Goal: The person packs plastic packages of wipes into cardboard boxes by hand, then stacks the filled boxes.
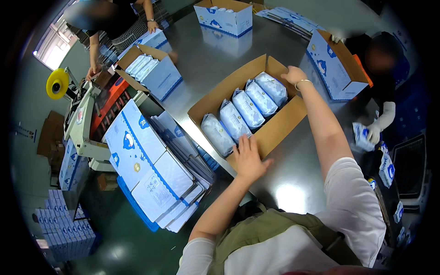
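The open box (275, 130) lies on the steel table (215, 59) with four white packs (247, 107) in a row inside. The left hand (249, 158) rests flat, fingers spread, on the box's near flap. The right hand (294, 74) grips its far flap. Left of the box leans a stack of flat cartons (151, 165); beyond it stand other filled boxes (153, 71).

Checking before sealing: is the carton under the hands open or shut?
Open: the carton's flaps are spread, showing four packs in a row inside.
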The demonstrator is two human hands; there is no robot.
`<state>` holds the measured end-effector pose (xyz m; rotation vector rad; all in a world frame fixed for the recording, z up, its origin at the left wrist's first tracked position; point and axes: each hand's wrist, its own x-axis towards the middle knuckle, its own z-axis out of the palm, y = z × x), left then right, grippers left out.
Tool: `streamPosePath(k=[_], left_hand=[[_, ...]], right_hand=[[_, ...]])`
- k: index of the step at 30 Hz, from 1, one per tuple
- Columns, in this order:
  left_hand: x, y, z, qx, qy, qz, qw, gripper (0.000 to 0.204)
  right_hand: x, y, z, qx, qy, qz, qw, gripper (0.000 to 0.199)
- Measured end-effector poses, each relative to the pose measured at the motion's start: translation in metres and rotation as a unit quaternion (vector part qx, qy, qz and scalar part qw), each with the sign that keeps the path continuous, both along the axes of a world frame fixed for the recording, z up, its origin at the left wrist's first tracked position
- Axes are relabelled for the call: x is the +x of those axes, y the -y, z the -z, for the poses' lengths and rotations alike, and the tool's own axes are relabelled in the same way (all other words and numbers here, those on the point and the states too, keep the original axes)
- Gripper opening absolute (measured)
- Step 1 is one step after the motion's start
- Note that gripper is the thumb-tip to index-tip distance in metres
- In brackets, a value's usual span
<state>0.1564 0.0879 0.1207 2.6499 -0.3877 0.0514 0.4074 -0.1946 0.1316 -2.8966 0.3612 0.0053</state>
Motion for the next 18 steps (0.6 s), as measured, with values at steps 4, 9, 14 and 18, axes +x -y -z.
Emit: streamPosePath(k=[4, 9, 14, 18], left_hand=[[-0.005, -0.033, 0.045, 0.102, 0.037, 0.081, 0.991, 0.066], [0.019, -0.120, 0.011, 0.060, -0.040, 0.210, 0.975, 0.055], [0.092, -0.141, -0.008, 0.127, -0.072, 0.337, 0.930, 0.028], [0.134, -0.117, -0.006, 0.127, 0.105, 0.385, 0.908, 0.018]], right_hand=[[-0.013, 0.011, 0.011, 0.008, 0.027, -0.051, 0.998, 0.031], [-0.186, 0.063, 0.018, 0.268, -0.043, -0.024, 0.962, 0.035], [-0.418, 0.053, 0.074, 0.696, -0.047, 0.101, 0.709, 0.036], [-0.507, -0.036, 0.113, 0.793, 0.041, 0.252, 0.552, 0.042]])
